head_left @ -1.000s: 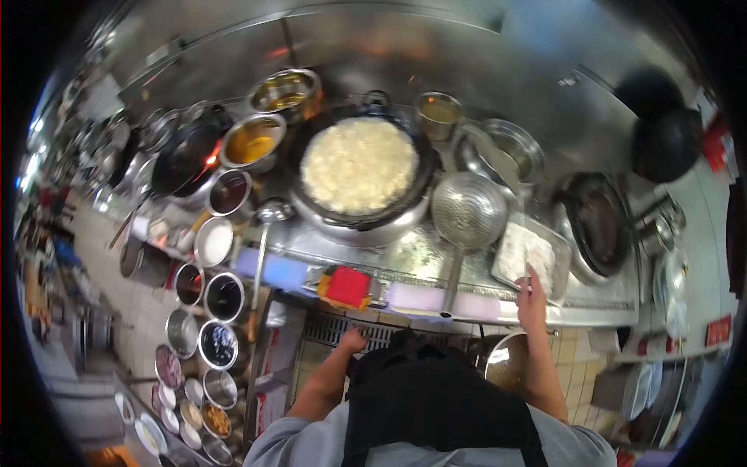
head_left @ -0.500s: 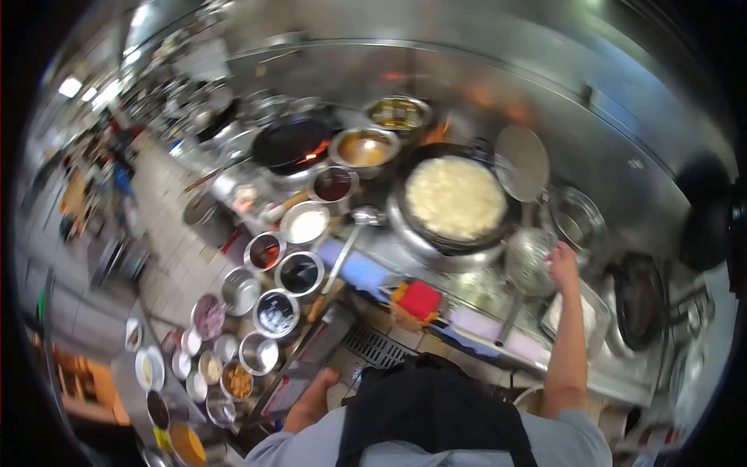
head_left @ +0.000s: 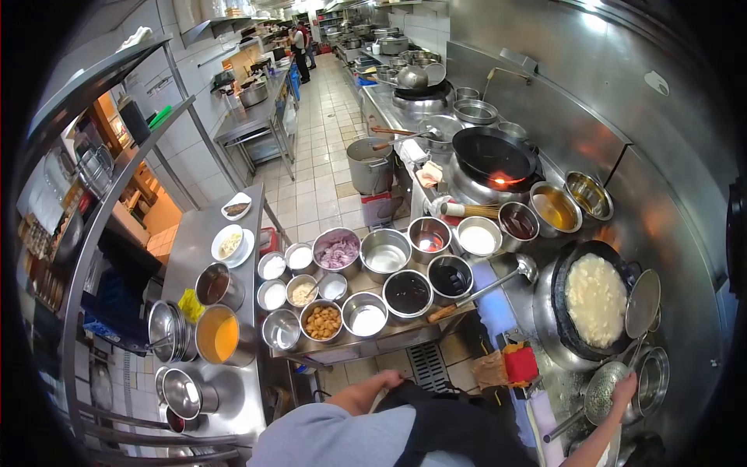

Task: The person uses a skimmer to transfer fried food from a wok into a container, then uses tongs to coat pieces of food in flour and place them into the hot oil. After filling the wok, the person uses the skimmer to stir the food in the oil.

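Observation:
My right hand (head_left: 625, 387) is closed around the handle end of a round flat strainer (head_left: 643, 302), whose head rests by the right rim of the wok. The wok (head_left: 572, 342) holds pale, chunky food in liquid. Under my right hand lies a perforated ladle (head_left: 607, 393), its handle pointing left. At my waist, beside the black apron (head_left: 459, 424), my left hand (head_left: 391, 379) is curled closed, with nothing visible in it. A long-handled ladle (head_left: 527, 269) lies across the counter left of the wok.
Metal bowls of sauces, powders and chopped food cover the worktop (head_left: 366, 348) ahead and left. A second wok (head_left: 494, 156) has a flame showing. A bin (head_left: 369, 167) stands in the aisle. Shelving (head_left: 117, 206) rises at left; people (head_left: 299, 50) stand far back.
The view has turned left toward the aisle and shelving, so the wok and my right hand now appear farther right and lower. My right hand stays at the strainer handle.

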Demonstrator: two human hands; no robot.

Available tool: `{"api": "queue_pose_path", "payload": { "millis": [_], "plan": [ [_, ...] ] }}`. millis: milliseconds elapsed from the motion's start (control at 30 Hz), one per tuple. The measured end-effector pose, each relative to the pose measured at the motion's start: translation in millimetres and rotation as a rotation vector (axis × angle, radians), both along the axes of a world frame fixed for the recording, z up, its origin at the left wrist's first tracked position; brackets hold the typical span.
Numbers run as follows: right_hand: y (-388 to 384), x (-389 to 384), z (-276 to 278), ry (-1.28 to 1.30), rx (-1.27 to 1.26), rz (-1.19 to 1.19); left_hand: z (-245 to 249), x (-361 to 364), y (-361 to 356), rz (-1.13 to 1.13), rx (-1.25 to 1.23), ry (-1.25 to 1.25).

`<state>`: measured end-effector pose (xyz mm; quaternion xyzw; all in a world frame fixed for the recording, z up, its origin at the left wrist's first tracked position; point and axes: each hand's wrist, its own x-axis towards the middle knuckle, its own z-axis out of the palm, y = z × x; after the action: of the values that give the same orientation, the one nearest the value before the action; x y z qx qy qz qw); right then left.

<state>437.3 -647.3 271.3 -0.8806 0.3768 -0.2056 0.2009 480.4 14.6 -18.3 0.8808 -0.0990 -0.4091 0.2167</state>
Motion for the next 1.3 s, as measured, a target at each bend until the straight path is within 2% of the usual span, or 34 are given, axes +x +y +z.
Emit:
{"api": "queue_pose_path", "payload": {
  "millis": [33, 67, 100, 167, 200, 267, 300, 333, 367, 400, 433, 467, 500, 533, 567, 633, 667, 700, 767, 833, 900, 933, 1000, 1067, 1100, 1167, 1233, 1267, 1300],
  "plan": [
    [-20, 6, -28, 0.053, -0.329, 0.064, -27, 0, 14, -0.095, 0.054, -0.023],
    [-24, 11, -41, 0.029, -0.366, 0.093, -35, 5, 26, -0.211, 0.122, 0.009],
    [2, 10, -12, 0.068, -0.095, 0.064, -38, 6, 37, -0.328, 0.19, 0.044],
    [81, 11, 67, 0.172, 0.398, -0.096, -33, 7, 51, -0.177, 0.206, -0.003],
    [105, 7, 105, 0.178, 0.478, -0.079, -31, 9, 58, -0.194, 0.201, 0.002],
    [-14, -9, 31, 0.106, 0.158, 0.04, -26, 17, 58, -0.018, 0.139, -0.044],
    [-24, -12, 33, 0.19, -0.125, 0.136, -29, 20, 48, 0.026, 0.101, -0.058],
    [-53, -13, 14, 0.131, -0.214, 0.2, -38, 19, 46, -0.013, 0.015, -0.129],
    [-41, -9, 27, 0.136, -0.254, 0.18, -48, 18, 40, -0.054, -0.075, -0.186],
    [-63, -4, 9, 0.184, -0.341, 0.178, -42, 16, 23, 0.134, -0.077, -0.058],
    [-39, -3, 30, 0.148, -0.387, 0.221, -30, 16, 7, 0.341, -0.062, 0.061],
    [-29, 4, 43, 0.351, -0.361, 0.159, -27, 17, -8, 0.273, -0.061, 0.074],
    [-30, 5, 40, 0.27, -0.297, 0.144, -25, 18, -19, 0.247, -0.061, 0.104],
    [-43, 4, 24, 0.216, -0.379, 0.172, -22, 20, -27, 0.242, -0.062, 0.126],
    [-42, -4, 37, 0.212, -0.379, 0.159, -21, 20, -32, 0.23, -0.062, 0.12],
    [-27, -8, 84, 0.425, 0.216, 0.232, -17, 13, -50, 0.461, -0.362, 0.15],
    [-47, -11, 78, 0.322, 0.442, 0.223, -4, 9, -58, 0.538, -0.427, 0.194],
    [-48, -3, 77, 0.314, 0.433, 0.235, -6, 12, -62, 0.545, -0.437, 0.183],
    [-45, 2, 66, 0.271, 0.645, 0.2, -16, -1, -60, 0.515, -0.41, 0.123],
    [-23, 14, 47, 0.221, 0.811, 0.2, -35, -7, -48, 0.518, -0.344, 0.196],
    [-21, 14, 35, 0.192, 0.871, 0.254, -41, -4, -28, -0.305, -0.225, 0.012],
    [-25, 12, 36, 0.182, 0.869, 0.265, -38, -6, -25, -0.3, -0.222, -0.001],
    [-40, 8, 42, 0.182, 1.012, 0.254, -14, -17, -24, 0.422, -0.211, 0.212],
    [-31, 19, 15, 0.139, 1.018, 0.301, -11, -10, -14, 0.399, -0.22, 0.223],
    [-18, 21, 11, 0.107, 1.022, 0.348, -15, -11, -7, 0.381, -0.23, 0.243],
    [-12, 13, 19, 0.089, 1.045, 0.296, -15, -13, 2, 0.37, -0.234, 0.254],
    [-28, 4, 30, 0.037, 1.105, 0.282, -1, -2, 0, 0.362, -0.052, 0.207],
    [-32, 5, 32, 0.085, 1.189, 0.316, 5, 3, -3, 0.369, -0.053, 0.2],
    [-29, 12, 19, 0.085, 1.19, 0.318, 9, 6, -6, 0.479, -0.205, 0.218]
  ]
}}
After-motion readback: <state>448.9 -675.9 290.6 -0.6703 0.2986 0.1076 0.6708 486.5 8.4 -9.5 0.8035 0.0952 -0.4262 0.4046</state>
